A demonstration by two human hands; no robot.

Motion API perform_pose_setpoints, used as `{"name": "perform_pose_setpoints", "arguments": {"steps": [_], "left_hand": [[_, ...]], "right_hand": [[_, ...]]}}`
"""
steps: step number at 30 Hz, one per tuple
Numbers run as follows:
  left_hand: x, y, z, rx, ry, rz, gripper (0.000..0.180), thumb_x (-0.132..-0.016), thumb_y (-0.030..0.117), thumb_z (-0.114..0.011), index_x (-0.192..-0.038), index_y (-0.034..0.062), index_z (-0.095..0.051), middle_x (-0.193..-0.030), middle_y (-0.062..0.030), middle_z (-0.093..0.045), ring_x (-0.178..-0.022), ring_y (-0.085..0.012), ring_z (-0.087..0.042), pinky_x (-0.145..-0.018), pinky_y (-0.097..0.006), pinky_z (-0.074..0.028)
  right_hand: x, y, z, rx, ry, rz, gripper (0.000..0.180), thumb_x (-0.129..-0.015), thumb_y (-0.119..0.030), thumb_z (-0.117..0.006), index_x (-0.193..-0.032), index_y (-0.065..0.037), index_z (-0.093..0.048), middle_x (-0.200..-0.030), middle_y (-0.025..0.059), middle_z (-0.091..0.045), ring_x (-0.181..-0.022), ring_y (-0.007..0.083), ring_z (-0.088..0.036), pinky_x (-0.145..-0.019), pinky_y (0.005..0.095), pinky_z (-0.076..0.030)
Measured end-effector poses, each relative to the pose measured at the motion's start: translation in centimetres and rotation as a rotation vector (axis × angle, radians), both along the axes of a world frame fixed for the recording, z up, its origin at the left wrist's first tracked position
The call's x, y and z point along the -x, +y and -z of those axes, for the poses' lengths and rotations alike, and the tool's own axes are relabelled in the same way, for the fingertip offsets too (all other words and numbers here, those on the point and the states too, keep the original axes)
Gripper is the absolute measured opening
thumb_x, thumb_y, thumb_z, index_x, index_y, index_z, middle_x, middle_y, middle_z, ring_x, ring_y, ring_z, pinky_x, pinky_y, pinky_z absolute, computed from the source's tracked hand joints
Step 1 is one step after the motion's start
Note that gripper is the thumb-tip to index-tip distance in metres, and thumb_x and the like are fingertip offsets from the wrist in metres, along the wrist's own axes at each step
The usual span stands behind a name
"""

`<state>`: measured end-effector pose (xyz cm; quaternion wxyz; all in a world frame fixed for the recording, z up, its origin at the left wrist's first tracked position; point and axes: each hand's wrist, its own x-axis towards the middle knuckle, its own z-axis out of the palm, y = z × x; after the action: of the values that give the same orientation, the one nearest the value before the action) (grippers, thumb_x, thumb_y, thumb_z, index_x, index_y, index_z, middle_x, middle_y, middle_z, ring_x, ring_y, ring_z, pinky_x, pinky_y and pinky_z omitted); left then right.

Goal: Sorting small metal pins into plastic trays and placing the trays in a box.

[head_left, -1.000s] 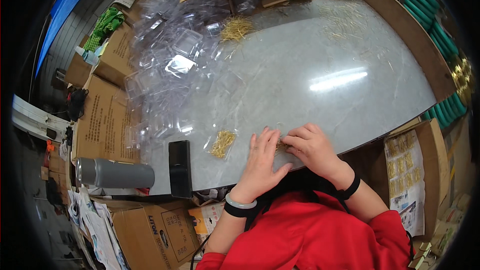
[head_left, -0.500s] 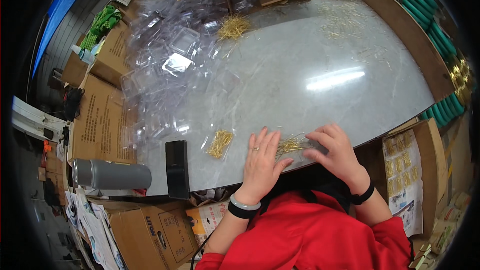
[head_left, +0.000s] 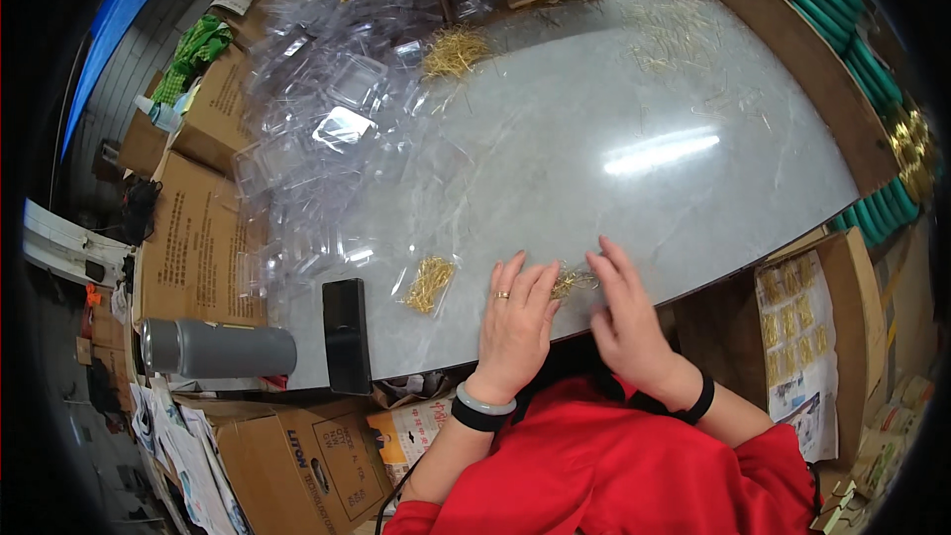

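A small bunch of thin gold wire pieces (head_left: 573, 282) lies on the table near its front edge, between my two hands. My left hand (head_left: 517, 322) rests palm down at the bunch's left side, fingers stretched out and lightly together, a ring on one of them. On the other side, my right hand (head_left: 628, 319) has its fingers extended and slightly apart, close beside the wires; neither hand grips them. Left of my left hand sits a clear plastic box (head_left: 443, 299) holding more gold wire pieces (head_left: 429, 282).
Clear plastic boxes (head_left: 342, 129) are heaped on the left of the grey table (head_left: 535, 178). A gold wire heap (head_left: 456, 52) and scattered wires (head_left: 676, 35) lie farther back. A phone (head_left: 346, 337) and grey bottle (head_left: 220, 349) are at left. An open drawer (head_left: 860, 327) stands at right.
My right hand has shifted left and its bent fingers have straightened. The wire bunch between my hands looks more compact. My left hand stays nearly in place.
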<state>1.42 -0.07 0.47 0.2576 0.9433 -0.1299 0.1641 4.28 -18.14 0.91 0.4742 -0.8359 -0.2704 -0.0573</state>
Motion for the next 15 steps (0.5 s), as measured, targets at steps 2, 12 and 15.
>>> {"name": "perform_pose_setpoints", "arguments": {"steps": [2, 12, 15], "left_hand": [[-0.2, 0.1, 0.0, -0.007, 0.001, 0.015, 0.048, -0.089, 0.006, -0.065, -0.136, 0.0026, -0.053, -0.129, -0.0141, -0.054, -0.132, -0.0389, -0.045, -0.115, -0.056, -0.033], [0.2, 0.2, 0.6, 0.065, 0.020, -0.030, 0.048, -0.090, 0.004, -0.064, -0.136, -0.0011, -0.051, -0.130, -0.0211, -0.051, -0.128, -0.0429, -0.048, -0.107, -0.050, -0.041], [0.0, 0.3, 0.4, 0.068, 0.044, -0.005, 0.053, -0.090, 0.004, -0.065, -0.140, -0.0006, -0.048, -0.135, -0.0207, -0.048, -0.130, -0.0424, -0.046, -0.109, -0.049, -0.041]], "right_hand": [[0.3, 1.3, 0.8, -0.055, 0.002, -0.040, 0.067, -0.080, 0.012, -0.050, -0.145, 0.005, -0.035, -0.153, 0.0323, -0.030, -0.141, 0.0492, -0.034, -0.117, 0.0477, -0.033], [-1.4, 1.2, 0.7, -0.210, 0.161, 0.003, 0.071, -0.077, 0.010, -0.046, -0.146, 0.004, -0.035, -0.151, 0.0261, -0.035, -0.141, 0.0418, -0.037, -0.118, 0.0433, -0.031], [-1.1, 2.7, 1.0, -0.245, 0.239, -0.068, 0.070, -0.078, 0.007, -0.047, -0.146, 0.004, -0.034, -0.149, 0.0260, -0.038, -0.141, 0.0421, -0.036, -0.118, 0.0443, -0.031]]}}
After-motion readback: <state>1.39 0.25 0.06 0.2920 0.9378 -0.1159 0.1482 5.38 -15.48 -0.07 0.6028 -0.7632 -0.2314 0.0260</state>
